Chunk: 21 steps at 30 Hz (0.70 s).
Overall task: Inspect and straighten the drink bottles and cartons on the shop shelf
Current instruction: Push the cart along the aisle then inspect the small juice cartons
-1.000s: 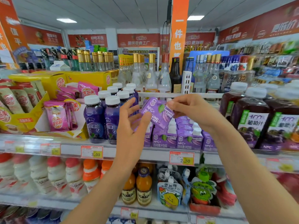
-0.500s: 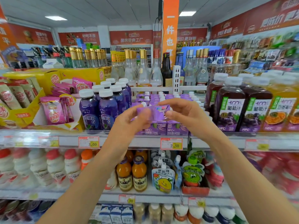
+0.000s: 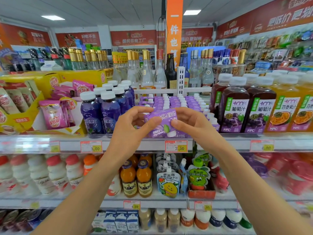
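We hold one purple carton [image 3: 160,122] upside down, cap low, in front of carton rows [image 3: 176,100] on shelf [image 3: 228,144]. Two hands on it: left hand [image 3: 130,126] grip pinches left end, right hand [image 3: 191,122] grip pinches right end.

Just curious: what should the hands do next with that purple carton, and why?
Probably turn the purple juice carton upright: the left hand and right hand hold it with print upside down and cap pointing down, unlike the shelved cartons behind.
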Tool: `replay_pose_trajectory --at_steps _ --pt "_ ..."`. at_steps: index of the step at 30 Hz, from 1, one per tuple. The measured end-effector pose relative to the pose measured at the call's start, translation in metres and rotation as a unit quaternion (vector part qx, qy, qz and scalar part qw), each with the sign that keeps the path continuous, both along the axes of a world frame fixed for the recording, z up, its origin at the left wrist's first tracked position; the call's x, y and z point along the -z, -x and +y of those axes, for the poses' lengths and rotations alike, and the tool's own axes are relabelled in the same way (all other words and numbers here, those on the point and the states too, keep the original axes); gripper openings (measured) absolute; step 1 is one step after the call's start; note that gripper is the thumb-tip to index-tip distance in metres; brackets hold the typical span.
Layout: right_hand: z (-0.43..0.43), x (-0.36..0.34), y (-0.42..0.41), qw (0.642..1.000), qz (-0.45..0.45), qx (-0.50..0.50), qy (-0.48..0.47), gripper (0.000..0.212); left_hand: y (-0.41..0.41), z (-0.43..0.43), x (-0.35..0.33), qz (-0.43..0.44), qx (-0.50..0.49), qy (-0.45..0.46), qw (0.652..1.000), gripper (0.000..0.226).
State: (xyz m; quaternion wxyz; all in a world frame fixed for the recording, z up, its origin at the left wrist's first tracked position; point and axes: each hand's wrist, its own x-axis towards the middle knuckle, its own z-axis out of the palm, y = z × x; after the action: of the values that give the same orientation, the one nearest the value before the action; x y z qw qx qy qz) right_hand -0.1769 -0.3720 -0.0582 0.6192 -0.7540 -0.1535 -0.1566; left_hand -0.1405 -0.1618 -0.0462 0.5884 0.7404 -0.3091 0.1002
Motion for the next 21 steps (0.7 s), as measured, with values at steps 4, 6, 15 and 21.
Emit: replay_pose_trajectory --at_steps 4,6,15,21 --pt "0.001 0.003 0.005 0.998 0.034 0.011 -0.056 0.046 -0.002 0.003 0.0 0.052 0.082 -0.02 0.995 0.053" --pt "0.002 0.002 0.005 0.993 0.065 0.021 -0.093 0.039 -0.004 0.005 0.001 0.092 0.133 -0.017 0.987 0.059" --pt "0.007 -0.006 0.01 0.994 0.071 -0.013 -0.082 0.041 -0.004 0.001 0.006 0.077 0.086 0.0 0.993 0.05" --pt "0.004 -0.011 0.012 1.0 -0.004 0.0 -0.018 0.05 -0.009 -0.001 0.005 0.116 0.119 -0.012 0.986 0.049"
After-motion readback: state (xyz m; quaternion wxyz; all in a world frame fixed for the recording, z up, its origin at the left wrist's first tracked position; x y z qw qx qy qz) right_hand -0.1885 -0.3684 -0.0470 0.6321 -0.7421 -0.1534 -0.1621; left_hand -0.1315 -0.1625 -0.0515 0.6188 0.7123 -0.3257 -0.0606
